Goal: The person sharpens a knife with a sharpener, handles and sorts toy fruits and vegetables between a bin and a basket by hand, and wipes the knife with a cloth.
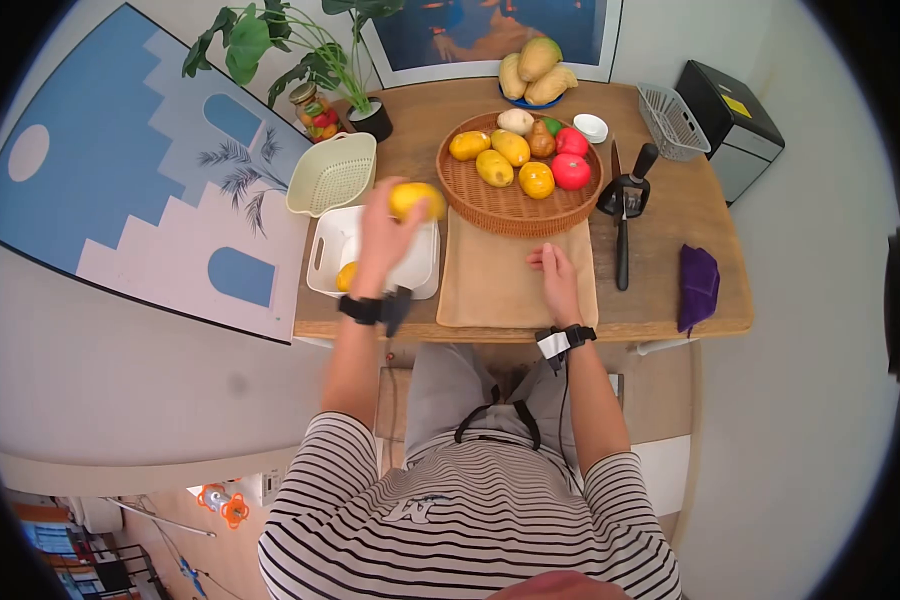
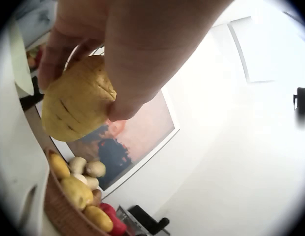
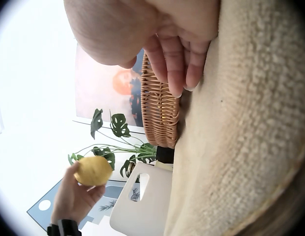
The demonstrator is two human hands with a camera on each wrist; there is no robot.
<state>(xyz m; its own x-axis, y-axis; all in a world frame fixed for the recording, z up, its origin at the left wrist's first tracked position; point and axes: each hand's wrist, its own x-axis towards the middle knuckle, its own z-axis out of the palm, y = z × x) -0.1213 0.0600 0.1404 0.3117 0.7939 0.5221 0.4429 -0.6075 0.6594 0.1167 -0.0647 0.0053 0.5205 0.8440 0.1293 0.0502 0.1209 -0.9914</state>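
Note:
My left hand [image 1: 382, 240] grips a yellow oval fruit [image 1: 415, 202] above the white basket [image 1: 426, 270]. Up close in the left wrist view, dark slits mark the skin of this fruit [image 2: 76, 101], and thumb and fingertips hold it from either side. Inside the white basket lies another yellow-orange fruit [image 1: 347, 277]. My right hand [image 1: 560, 280] holds nothing; it rests on the beige cloth [image 1: 500, 290] with fingers loosely curled, in front of the wicker basket [image 1: 505, 222]. That wicker basket carries several yellow fruits, a brown pear [image 1: 542, 141] and red fruits [image 1: 571, 171].
A pale green basket [image 1: 335, 175] stands behind the white one, near a potted plant [image 1: 370, 120] and a jar [image 1: 315, 112]. To the right are a knife in a black holder [image 1: 625, 200], a purple cloth [image 1: 699, 288] and a grey basket [image 1: 673, 125].

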